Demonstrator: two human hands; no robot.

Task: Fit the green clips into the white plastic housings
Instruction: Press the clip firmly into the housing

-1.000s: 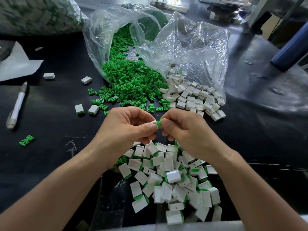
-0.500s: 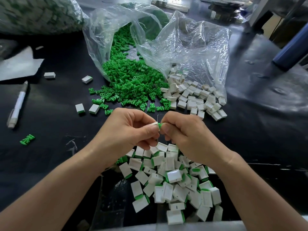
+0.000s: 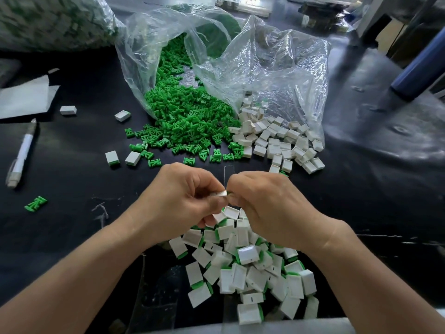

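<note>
My left hand (image 3: 178, 196) pinches a small white housing (image 3: 221, 194) at its fingertips. My right hand (image 3: 267, 203) meets it from the right, fingers curled against the housing's end; the green clip is hidden between the fingertips. A heap of green clips (image 3: 185, 121) spills from a clear plastic bag (image 3: 265, 63) beyond my hands. Empty white housings (image 3: 277, 141) lie at the bag's right mouth. Below my hands sits a pile of housings fitted with green clips (image 3: 245, 268).
A white pen (image 3: 21, 155) and white paper (image 3: 24, 97) lie at the left on the black table (image 3: 373, 189). A stray clip (image 3: 35, 203) and loose housings (image 3: 122, 157) lie on the left. A blue cylinder (image 3: 419, 66) stands far right.
The green clip tip seen between my fingertips has gone from sight into the housing. Both hands have stayed together over the pile, barely shifting.
</note>
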